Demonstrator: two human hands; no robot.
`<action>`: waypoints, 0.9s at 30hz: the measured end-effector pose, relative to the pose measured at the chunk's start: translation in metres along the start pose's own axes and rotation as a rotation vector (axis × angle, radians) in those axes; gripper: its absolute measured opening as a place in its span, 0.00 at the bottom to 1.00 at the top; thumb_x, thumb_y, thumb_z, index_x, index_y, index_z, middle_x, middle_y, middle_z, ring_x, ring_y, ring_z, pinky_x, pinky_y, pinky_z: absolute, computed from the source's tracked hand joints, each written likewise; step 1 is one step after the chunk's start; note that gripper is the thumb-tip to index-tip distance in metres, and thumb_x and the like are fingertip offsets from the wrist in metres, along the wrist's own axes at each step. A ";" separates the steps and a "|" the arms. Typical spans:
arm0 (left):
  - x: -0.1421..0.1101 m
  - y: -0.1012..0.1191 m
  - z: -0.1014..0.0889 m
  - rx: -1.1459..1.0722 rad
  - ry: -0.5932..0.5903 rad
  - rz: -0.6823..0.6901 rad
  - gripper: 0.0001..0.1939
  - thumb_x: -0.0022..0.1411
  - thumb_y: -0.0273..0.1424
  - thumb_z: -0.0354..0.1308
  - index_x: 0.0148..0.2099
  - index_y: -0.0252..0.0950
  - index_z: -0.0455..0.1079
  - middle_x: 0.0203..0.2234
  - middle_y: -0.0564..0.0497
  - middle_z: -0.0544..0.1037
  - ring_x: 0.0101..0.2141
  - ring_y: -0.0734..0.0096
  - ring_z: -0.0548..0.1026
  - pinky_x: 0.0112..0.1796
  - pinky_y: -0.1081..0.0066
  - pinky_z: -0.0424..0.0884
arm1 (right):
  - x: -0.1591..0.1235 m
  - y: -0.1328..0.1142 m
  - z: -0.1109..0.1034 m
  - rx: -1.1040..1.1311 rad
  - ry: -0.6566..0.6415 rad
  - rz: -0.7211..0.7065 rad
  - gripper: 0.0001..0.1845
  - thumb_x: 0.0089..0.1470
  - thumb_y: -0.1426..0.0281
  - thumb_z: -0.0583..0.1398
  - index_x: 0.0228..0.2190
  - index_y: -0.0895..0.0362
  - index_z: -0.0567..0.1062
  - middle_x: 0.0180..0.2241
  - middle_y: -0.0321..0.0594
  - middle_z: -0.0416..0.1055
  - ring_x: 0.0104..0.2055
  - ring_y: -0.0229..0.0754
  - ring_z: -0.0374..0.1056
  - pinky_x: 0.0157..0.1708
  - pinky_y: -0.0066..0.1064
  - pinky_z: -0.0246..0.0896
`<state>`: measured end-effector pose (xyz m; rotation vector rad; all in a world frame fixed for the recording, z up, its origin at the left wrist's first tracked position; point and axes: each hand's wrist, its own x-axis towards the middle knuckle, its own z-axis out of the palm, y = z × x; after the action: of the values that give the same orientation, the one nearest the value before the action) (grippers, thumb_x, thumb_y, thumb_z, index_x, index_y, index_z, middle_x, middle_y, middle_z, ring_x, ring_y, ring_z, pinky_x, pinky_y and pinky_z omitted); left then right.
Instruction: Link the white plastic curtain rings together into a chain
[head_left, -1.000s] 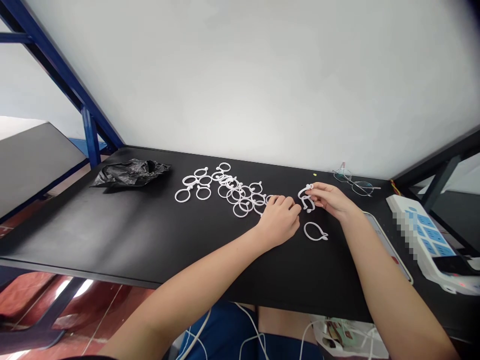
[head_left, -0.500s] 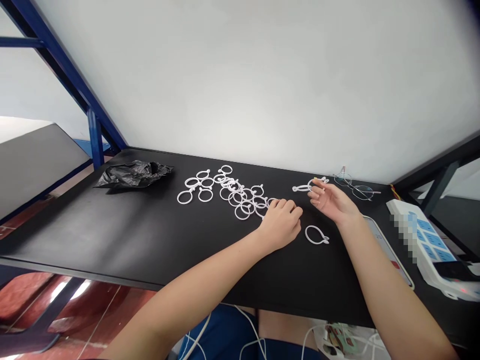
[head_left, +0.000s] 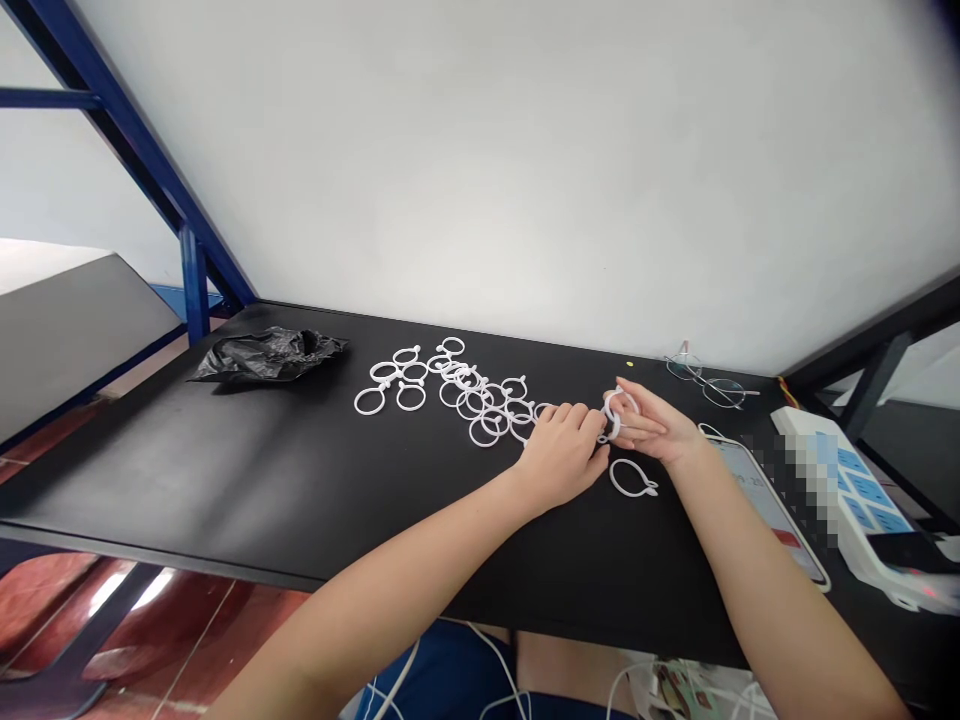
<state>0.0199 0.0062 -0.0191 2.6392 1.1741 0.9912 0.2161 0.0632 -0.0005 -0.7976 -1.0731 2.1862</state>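
My right hand (head_left: 656,425) is closed around white curtain rings (head_left: 621,402) with small eyelets, held just above the black table. My left hand (head_left: 566,448) rests at the right end of the ring pile, fingers curled, its fingertips up against the rings in my right hand. What lies inside the left fingers is hidden. Many more white rings (head_left: 474,403) lie overlapping on the table to the left of that hand. One single ring (head_left: 632,478) lies by itself in front of my right hand.
A crumpled black plastic bag (head_left: 266,357) lies at the back left. Eyeglasses (head_left: 705,378) lie at the back right. A phone (head_left: 772,510) and a white power strip (head_left: 862,510) lie along the right side. White cables (head_left: 510,665) hang below the table's front edge.
My right hand has come left and down to meet my left hand, now holding rings. The linked rings that lay behind it on the table are gone from there.
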 end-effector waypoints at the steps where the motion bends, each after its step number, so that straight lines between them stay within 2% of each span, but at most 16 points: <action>1: 0.000 0.000 0.000 -0.012 0.010 0.002 0.11 0.67 0.37 0.49 0.44 0.34 0.64 0.36 0.48 0.72 0.39 0.63 0.70 0.42 0.63 0.64 | 0.001 0.002 0.002 -0.014 -0.026 0.042 0.27 0.66 0.59 0.47 0.23 0.58 0.73 0.05 0.21 0.40 0.08 0.28 0.30 0.19 0.24 0.60; 4: 0.001 0.001 0.000 -0.034 0.038 0.022 0.15 0.68 0.42 0.47 0.40 0.34 0.64 0.33 0.49 0.73 0.36 0.65 0.70 0.40 0.64 0.65 | 0.003 0.008 0.005 -0.028 -0.076 0.141 0.26 0.65 0.58 0.48 0.25 0.59 0.74 0.04 0.22 0.44 0.07 0.29 0.33 0.18 0.26 0.63; 11: 0.003 0.001 -0.001 -0.049 0.036 0.050 0.13 0.70 0.34 0.43 0.36 0.35 0.65 0.30 0.51 0.74 0.32 0.69 0.72 0.36 0.67 0.67 | 0.006 0.014 -0.001 0.028 -0.189 0.196 0.33 0.64 0.54 0.44 0.23 0.63 0.75 0.04 0.24 0.42 0.07 0.31 0.37 0.16 0.28 0.65; 15: 0.003 0.004 -0.002 -0.159 0.054 -0.016 0.10 0.69 0.34 0.46 0.37 0.36 0.64 0.30 0.52 0.74 0.33 0.71 0.73 0.32 0.72 0.68 | 0.002 0.008 0.002 -0.022 -0.176 0.173 0.30 0.64 0.57 0.47 0.24 0.63 0.76 0.03 0.23 0.41 0.06 0.31 0.37 0.14 0.28 0.64; 19: 0.001 0.007 -0.006 -0.303 0.052 -0.058 0.08 0.67 0.36 0.49 0.40 0.37 0.63 0.35 0.51 0.75 0.36 0.72 0.75 0.33 0.73 0.71 | -0.005 0.004 0.006 -0.042 -0.189 0.091 0.28 0.63 0.60 0.48 0.24 0.62 0.77 0.03 0.23 0.40 0.06 0.30 0.36 0.12 0.27 0.62; 23: 0.000 0.006 -0.006 -0.419 0.005 -0.073 0.12 0.65 0.36 0.53 0.48 0.39 0.61 0.46 0.50 0.74 0.39 0.72 0.76 0.33 0.75 0.72 | -0.007 0.010 0.006 -0.064 -0.262 0.062 0.29 0.62 0.59 0.49 0.22 0.64 0.78 0.02 0.26 0.40 0.05 0.34 0.45 0.10 0.27 0.59; 25: -0.001 0.003 -0.004 -0.416 -0.033 -0.076 0.09 0.67 0.34 0.51 0.48 0.39 0.61 0.44 0.51 0.74 0.36 0.74 0.76 0.32 0.75 0.71 | -0.006 0.013 0.005 -0.066 -0.288 0.063 0.30 0.62 0.59 0.49 0.22 0.65 0.78 0.01 0.27 0.40 0.05 0.36 0.48 0.10 0.27 0.59; 27: -0.001 0.000 0.000 -0.378 -0.046 -0.059 0.06 0.69 0.33 0.48 0.44 0.38 0.63 0.38 0.52 0.75 0.32 0.75 0.75 0.31 0.76 0.70 | -0.005 0.016 0.005 -0.052 -0.286 0.044 0.30 0.62 0.59 0.49 0.22 0.64 0.79 0.01 0.26 0.39 0.04 0.34 0.46 0.10 0.26 0.59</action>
<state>0.0197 0.0053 -0.0195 2.3062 0.9398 1.0202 0.2125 0.0493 -0.0097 -0.5440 -1.2644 2.3690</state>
